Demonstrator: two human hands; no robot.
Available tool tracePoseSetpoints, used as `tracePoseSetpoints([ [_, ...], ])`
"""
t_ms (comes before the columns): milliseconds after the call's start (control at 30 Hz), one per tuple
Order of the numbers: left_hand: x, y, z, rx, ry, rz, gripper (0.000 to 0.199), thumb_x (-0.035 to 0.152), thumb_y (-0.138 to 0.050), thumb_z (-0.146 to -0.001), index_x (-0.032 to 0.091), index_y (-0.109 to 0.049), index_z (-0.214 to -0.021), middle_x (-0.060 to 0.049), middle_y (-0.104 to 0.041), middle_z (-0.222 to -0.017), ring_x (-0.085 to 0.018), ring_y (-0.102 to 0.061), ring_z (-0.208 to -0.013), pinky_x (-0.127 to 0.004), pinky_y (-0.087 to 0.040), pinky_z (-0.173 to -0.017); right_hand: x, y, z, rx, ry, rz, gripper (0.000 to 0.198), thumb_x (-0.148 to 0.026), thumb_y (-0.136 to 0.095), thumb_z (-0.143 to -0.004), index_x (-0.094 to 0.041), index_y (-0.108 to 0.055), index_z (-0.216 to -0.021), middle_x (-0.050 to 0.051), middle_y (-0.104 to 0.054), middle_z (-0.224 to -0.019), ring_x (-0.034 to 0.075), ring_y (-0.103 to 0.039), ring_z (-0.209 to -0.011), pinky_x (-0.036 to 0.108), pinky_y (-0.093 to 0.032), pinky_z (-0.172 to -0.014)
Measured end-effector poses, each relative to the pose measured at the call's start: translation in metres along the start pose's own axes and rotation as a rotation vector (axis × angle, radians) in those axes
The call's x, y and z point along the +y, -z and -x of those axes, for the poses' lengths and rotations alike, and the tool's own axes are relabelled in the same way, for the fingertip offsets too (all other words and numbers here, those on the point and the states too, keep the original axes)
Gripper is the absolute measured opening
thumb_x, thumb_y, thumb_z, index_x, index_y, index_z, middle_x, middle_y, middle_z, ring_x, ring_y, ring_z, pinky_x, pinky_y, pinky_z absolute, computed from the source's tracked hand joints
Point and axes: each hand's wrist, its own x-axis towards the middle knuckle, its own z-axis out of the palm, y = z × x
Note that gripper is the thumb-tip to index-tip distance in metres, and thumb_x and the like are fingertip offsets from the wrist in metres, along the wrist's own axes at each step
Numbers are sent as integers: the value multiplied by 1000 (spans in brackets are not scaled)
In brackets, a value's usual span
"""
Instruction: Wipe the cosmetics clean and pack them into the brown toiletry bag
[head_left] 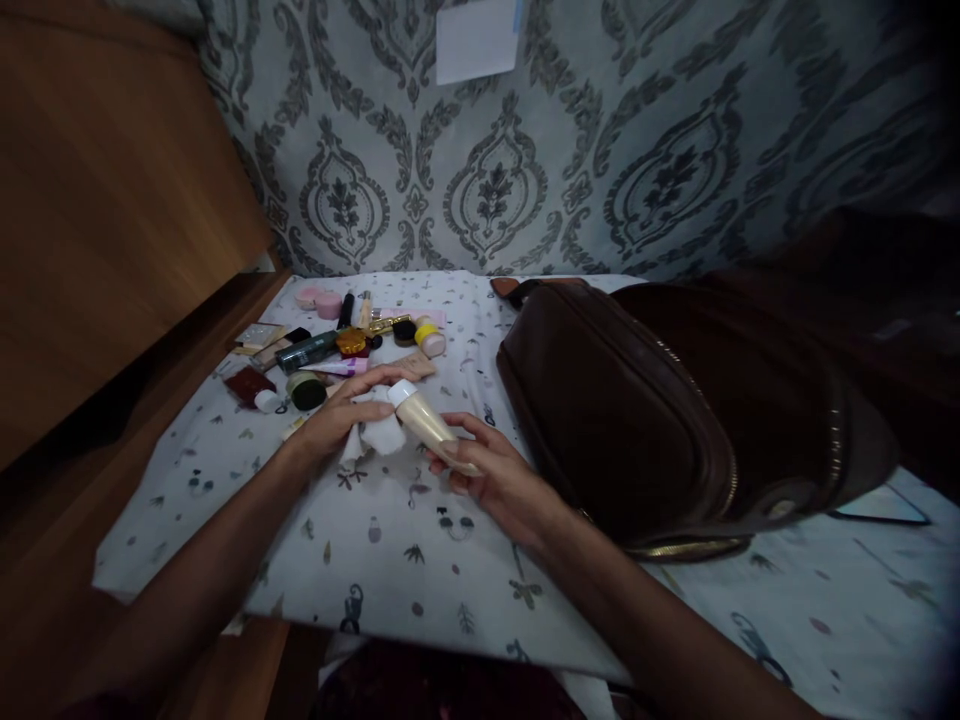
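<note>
A cream-coloured cosmetic tube [426, 425] with a white cap lies tilted between my hands, above the printed cloth [405, 590]. My right hand [491, 470] is closed round its lower end. A crumpled white wipe [381, 432] hangs from my left hand [345, 415], whose fingers are curled over it and reach the cap. Just beyond the left hand lie several cosmetics: a dark green bottle [307, 352], a green jar with a black lid [306, 390], a white and purple tube [334, 366] and a beige tube [416, 364].
A large dark brown bag [622, 400] stands close on the right, with a phone-like flat object [885, 505] beyond it. Wooden furniture [112, 200] rises at the left. A patterned wall [495, 180] closes off the back. A red bottle [251, 386] lies near the left edge.
</note>
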Motion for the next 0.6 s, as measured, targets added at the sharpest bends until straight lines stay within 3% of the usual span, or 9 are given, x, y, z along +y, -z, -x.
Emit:
tracePoseSetpoints([
  [133, -5, -2, -5, 39, -14, -28, 42, 45, -71, -77, 22, -70, -113, -4, -68, -104, -16, -60, -79, -22, -43, -65, 3, 1, -2, 34, 11, -66, 44, -35, -77, -67, -17, -59, -103, 5, -71, -75, 16, -63, -65, 24, -38, -55],
  [233, -11, -3, -10, 76, 3, -50, 44, 54, -70, -79, 19, -72, -105, -4, -69, -96, -14, -58, -73, -22, -42, -64, 6, 2, -4, 27, 14, -48, 48, -40, -78, -71, -15, -63, -109, 6, -71, -75, 16, -63, -65, 25, -39, -55],
  [467, -8, -1, -6, 76, -15, -37, 39, 40, -78, -74, 23, -71, -109, -2, -68, -99, -16, -61, -81, -24, -46, -72, 1, 2, -5, 141, -42, -148, 34, -41, -83, -70, -14, -68, -87, 2, -64, -76, 11, -55, -65, 23, -42, -53],
  [600, -5, -2, -5, 61, -62, -36, 41, 35, -80, -73, 23, -70, -111, -4, -67, -108, -19, -61, -93, -25, -47, -78, -2, 4, -5, 140, -55, -172, 36, -37, -83, -70, -14, -64, -89, 1, -62, -73, 9, -54, -58, 21, -41, -49],
])
